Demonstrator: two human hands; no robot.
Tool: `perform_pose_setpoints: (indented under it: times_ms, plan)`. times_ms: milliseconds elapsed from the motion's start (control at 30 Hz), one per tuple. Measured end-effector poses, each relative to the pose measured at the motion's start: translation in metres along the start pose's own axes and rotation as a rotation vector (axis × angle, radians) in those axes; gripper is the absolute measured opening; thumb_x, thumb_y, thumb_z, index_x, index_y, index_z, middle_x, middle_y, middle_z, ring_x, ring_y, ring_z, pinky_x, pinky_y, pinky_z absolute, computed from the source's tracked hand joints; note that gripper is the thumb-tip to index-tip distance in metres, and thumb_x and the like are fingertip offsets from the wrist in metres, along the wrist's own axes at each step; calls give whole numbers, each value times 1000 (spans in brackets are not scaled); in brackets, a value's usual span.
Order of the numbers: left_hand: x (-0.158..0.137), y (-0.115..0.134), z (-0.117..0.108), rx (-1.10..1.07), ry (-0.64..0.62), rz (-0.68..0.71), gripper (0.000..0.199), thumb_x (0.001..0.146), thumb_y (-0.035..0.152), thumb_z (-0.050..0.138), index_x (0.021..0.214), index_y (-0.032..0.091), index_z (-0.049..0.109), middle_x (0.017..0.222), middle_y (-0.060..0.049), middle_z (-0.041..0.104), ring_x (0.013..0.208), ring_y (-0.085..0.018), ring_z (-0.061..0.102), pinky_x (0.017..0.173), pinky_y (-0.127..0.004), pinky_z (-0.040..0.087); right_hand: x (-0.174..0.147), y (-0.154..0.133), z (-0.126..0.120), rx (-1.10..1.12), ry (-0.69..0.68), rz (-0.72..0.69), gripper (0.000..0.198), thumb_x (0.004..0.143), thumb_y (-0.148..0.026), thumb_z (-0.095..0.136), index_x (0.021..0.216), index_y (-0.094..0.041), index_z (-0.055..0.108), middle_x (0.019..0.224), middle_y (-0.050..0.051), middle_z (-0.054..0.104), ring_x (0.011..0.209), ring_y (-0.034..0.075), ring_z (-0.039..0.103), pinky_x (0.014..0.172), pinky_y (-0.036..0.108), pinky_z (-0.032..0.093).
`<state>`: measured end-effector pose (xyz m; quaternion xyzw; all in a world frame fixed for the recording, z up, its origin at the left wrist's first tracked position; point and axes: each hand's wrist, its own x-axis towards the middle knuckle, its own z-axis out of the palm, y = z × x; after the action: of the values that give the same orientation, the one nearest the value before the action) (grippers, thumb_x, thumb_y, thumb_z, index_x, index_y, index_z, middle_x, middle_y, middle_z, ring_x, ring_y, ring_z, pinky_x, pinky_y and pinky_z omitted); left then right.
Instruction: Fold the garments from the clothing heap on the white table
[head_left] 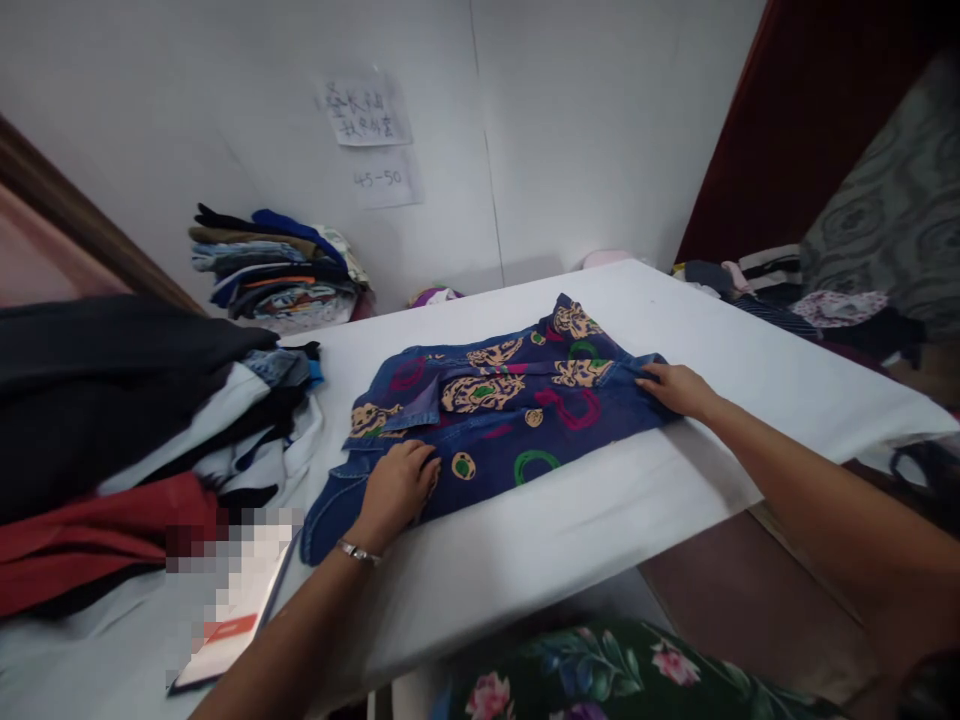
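Note:
A blue denim shirt (487,440) with tan, green and magenta prints lies on its side across the white table. Its collar end points left and its fabric is partly folded over. My left hand (401,485), with a bracelet at the wrist, is closed on the cloth near the collar end, fingers curled and fingertips partly hidden. At the opposite end, my right hand (677,388) pinches the shirt's edge between thumb and fingers.
Dark, white and red clothes (112,420) are heaped at the left. Behind them stands a folded clothes stack (277,265) by the wall. A tablet-like object (247,600) lies near my left forearm. More clothes (787,290) lie beyond the white table's (720,330) right side.

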<state>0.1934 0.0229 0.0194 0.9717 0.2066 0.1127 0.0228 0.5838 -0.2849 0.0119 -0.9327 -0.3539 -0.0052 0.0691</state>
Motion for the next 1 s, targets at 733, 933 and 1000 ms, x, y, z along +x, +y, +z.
perform_pose_setpoints:
  times_ms: [733, 933, 1000]
  plan:
    - [-42, -71, -12, 75, 2, -253, 33, 89, 36, 53, 112, 19, 68, 120, -10, 65, 111, -26, 57, 97, -38, 45, 32, -30, 6, 282, -47, 55, 37, 82, -50, 53, 89, -19, 73, 92, 8, 73, 87, 25, 65, 75, 31, 46]
    - [-39, -79, -18, 75, -53, -336, 32, 90, 31, 51, 114, 18, 67, 125, -11, 63, 118, -26, 55, 102, -37, 42, 25, -22, 12, 488, -44, 168, 36, 78, -53, 57, 73, -20, 68, 66, 3, 67, 70, 21, 60, 64, 30, 42]
    - [-37, -77, -24, 69, -56, -399, 31, 88, 33, 53, 111, 18, 68, 122, -11, 64, 116, -26, 56, 98, -36, 45, 27, -22, 10, 486, -60, 178, 35, 77, -53, 58, 72, -20, 68, 67, 4, 68, 70, 23, 61, 65, 31, 43]
